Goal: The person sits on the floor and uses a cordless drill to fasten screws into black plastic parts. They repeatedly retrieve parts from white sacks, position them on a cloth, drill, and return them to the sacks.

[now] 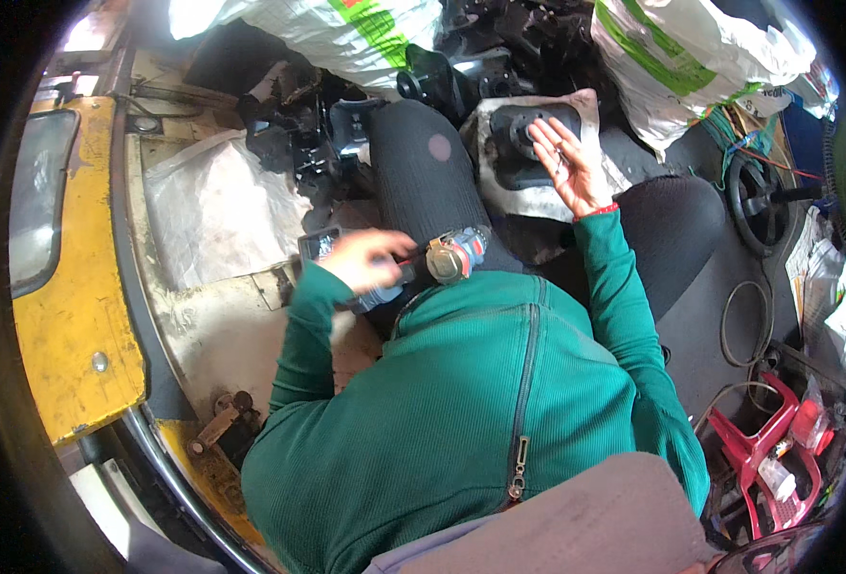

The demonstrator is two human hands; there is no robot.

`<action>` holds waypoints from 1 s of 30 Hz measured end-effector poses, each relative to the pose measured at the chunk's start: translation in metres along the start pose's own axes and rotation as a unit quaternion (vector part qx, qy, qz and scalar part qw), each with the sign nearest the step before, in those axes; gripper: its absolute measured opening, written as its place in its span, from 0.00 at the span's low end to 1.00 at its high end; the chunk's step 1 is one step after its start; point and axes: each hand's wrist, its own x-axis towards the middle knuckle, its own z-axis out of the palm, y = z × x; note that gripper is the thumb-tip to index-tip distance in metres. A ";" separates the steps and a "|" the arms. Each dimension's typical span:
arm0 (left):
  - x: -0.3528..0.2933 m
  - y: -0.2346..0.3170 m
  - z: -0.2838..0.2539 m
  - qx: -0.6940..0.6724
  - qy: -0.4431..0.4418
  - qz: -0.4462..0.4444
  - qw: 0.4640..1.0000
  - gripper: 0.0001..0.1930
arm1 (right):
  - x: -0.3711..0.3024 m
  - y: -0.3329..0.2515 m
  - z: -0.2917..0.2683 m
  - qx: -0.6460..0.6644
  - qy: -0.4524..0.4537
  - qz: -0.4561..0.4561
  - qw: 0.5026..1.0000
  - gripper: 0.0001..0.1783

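My right hand [576,170] is raised palm up with its fingers stretched out. Small marks show near the base of its fingers, too small to name. Behind its fingertips lies a black moulded part [518,143] on a whitish cloth or bag [496,191] between my legs. My left hand [365,260] is blurred by motion, its fingers stretched toward the right and apart. Just beside those fingertips, a blue and grey power tool [456,253] with a round metal front rests on my lap. Its other parts are partly hidden under my left hand.
A clear plastic bag [217,206] lies on the worn bench to the left, beside a yellow metal panel [78,335]. Black parts [318,143] are heaped beyond my knee. White and green sacks [676,72] stand at the back. A red plastic stool [753,440] lies at the right, near a black wheel [758,206].
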 end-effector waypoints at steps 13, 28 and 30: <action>0.040 0.070 0.016 -0.157 0.205 0.086 0.962 0.14 | -0.017 0.014 -0.011 -0.050 0.107 0.062 0.991 0.29; 0.070 0.087 0.020 -0.115 0.198 0.077 0.970 0.22 | 0.003 0.019 0.020 0.032 0.074 0.112 0.990 0.24; 0.069 0.088 0.020 -0.117 0.203 0.067 0.970 0.23 | 0.005 0.022 0.011 0.058 0.065 0.115 0.990 0.24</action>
